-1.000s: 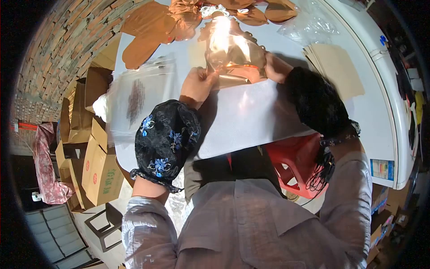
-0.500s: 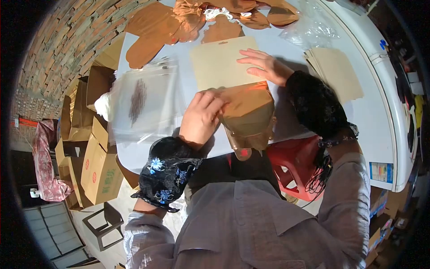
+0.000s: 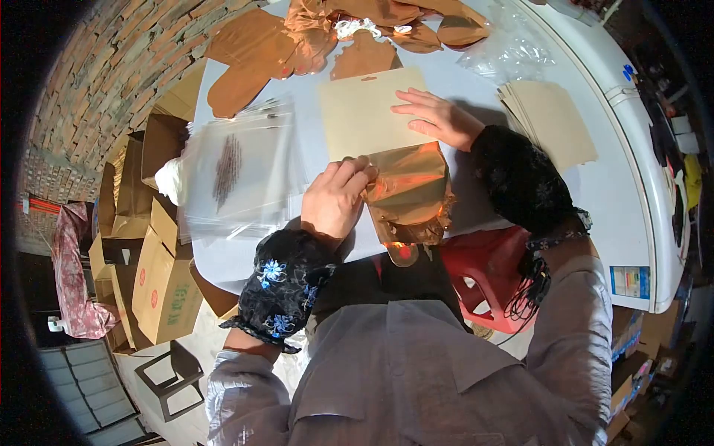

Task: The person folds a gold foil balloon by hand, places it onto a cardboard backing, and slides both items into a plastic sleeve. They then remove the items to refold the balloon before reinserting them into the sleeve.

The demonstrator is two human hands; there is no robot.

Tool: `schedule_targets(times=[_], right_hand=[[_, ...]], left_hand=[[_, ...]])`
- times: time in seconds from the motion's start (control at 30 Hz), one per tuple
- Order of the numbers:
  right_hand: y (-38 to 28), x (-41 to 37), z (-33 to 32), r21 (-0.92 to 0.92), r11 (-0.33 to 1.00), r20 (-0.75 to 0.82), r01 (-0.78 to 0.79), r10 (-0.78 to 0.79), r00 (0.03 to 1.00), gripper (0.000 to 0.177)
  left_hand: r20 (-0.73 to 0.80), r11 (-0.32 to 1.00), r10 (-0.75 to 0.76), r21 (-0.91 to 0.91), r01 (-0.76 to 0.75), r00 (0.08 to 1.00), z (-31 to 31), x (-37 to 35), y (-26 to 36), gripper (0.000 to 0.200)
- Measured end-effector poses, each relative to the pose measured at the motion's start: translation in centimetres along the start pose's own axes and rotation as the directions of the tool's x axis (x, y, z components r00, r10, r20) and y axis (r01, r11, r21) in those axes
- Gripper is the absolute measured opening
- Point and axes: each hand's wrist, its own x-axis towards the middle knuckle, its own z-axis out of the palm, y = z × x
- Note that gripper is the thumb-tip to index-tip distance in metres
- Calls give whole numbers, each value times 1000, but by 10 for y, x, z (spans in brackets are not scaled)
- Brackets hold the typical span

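A cream card [image 3: 357,111] with a small slot near its top edge lies flat on the table. Over its lower end is a shiny copper foil balloon [image 3: 410,175], flat and creased, whose lower part hangs past the table edge. My left hand [image 3: 336,195] is closed at the foil's upper left corner, fingertips pinched together there; exactly how the foil sits between them is partly hidden. Stretched out and lying on the card's right side, my right hand [image 3: 440,119] has its fingers apart and holds nothing.
Clear plastic bags [image 3: 249,167] lie to the left, and a stack of cream cards [image 3: 558,123] to the right. More copper foil balloons [image 3: 256,56] and white string [image 3: 355,28] are at the back. Below are cardboard boxes [image 3: 167,279] and a red stool [image 3: 491,267].
The foil's hanging lower part has shifted and creased, now catching brighter light. My left hand stays at its corner, and my right hand remains on the card. The view has tilted slightly.
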Motion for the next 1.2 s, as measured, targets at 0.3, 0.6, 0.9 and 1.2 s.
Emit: schedule_targets(times=[0.3, 0.6, 0.9, 1.2], right_hand=[[8, 5, -9, -103, 994, 91, 27, -18, 996, 43], [24, 1, 4, -19, 990, -99, -137, 135, 986, 36], [16, 5, -6, -66, 986, -126, 151, -158, 979, 47], [49, -1, 12, -139, 990, -68, -7, -3, 998, 39]], left_hand=[[-38, 928, -229, -310, 207, 973, 16, 16, -22, 20], [328, 562, -559, -526, 638, 762, 17, 49, -42, 29], [250, 774, -568, -161, 612, 784, 12, 64, -35, 24], [197, 554, -512, -668, 496, 836, 17, 38, -30, 11]])
